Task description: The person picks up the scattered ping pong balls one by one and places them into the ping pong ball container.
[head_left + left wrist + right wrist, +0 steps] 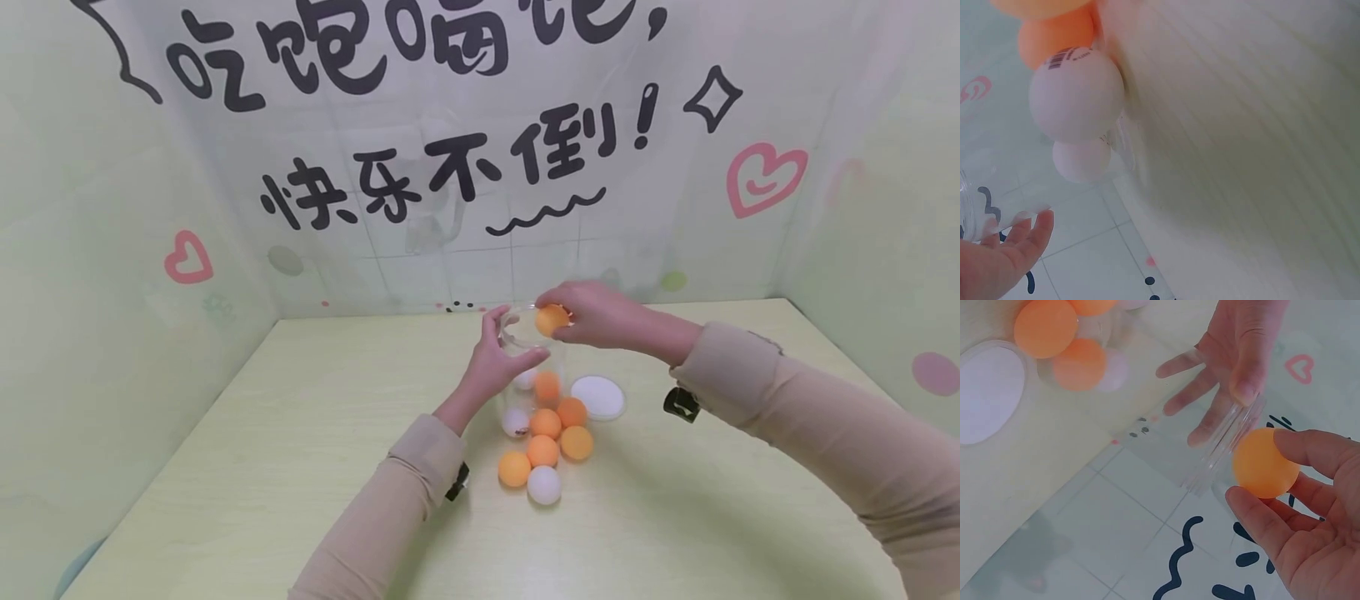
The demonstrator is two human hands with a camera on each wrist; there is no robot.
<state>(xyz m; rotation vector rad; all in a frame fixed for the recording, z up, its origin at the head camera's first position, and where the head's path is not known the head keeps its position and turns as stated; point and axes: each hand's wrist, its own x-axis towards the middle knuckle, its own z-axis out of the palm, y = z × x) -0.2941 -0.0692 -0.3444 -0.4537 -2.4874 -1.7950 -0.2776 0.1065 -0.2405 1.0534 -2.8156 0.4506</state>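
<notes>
A clear plastic jar (1225, 447) stands on the table with an orange ball (547, 386) and a white ball (524, 379) inside, low down. My left hand (497, 364) grips the jar near its rim, thumb on the near side and fingers round the far side. Between the thumb and fingers of my right hand (603, 317) is an orange ping-pong ball (1266, 463), held right at the jar's mouth. In front of the jar lie several loose ping-pong balls, among them a white one (544, 485), a printed white one (1077, 94) and an orange one (543, 451).
A round white lid (597, 397) lies flat on the table, right of the jar. The pale wooden table (300, 467) meets a printed curtain (420, 275) at the back, close behind the jar. More printed sheeting hangs at both sides.
</notes>
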